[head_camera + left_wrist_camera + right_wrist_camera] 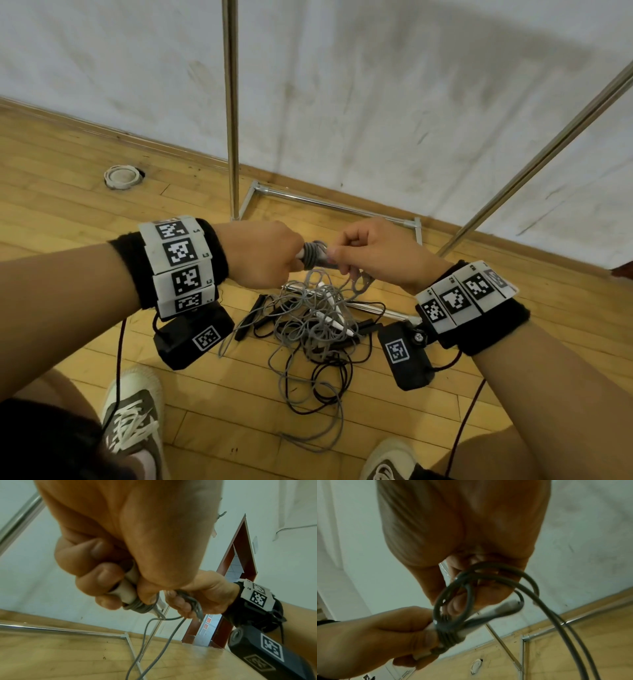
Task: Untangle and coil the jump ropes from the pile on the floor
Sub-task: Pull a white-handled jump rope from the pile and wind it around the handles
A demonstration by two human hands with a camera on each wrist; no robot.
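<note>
At the bottom edge of the head view two laced shoes (133, 421) stand on the wooden floor (68, 192). Just above them, in the lower middle of the frame, lies the pile of jump ropes (318, 329): thin grey cords and thinner black cords looped over one another, with several white handles and some black handles caught in the knot. A long grey loop trails out toward the bottom of the frame.

Above the pile, at mid-frame, the two hands meet. The left hand (260, 253) has its fingers (101, 577) curled tight round a pair of white handles (126, 591), which carry several close turns of grey cord (447, 634). The right hand (373, 253) pinches a small loop of the same grey cord (453, 599) between thumb and bent fingers, right at the end of the handles. From there two grey strands (154, 639) hang down to the pile.

Farther up, a chrome rack frame (329, 202) rests on the floor against the scuffed white wall (376, 85), and a round white fitting (121, 176) sits in the floor at the left.
</note>
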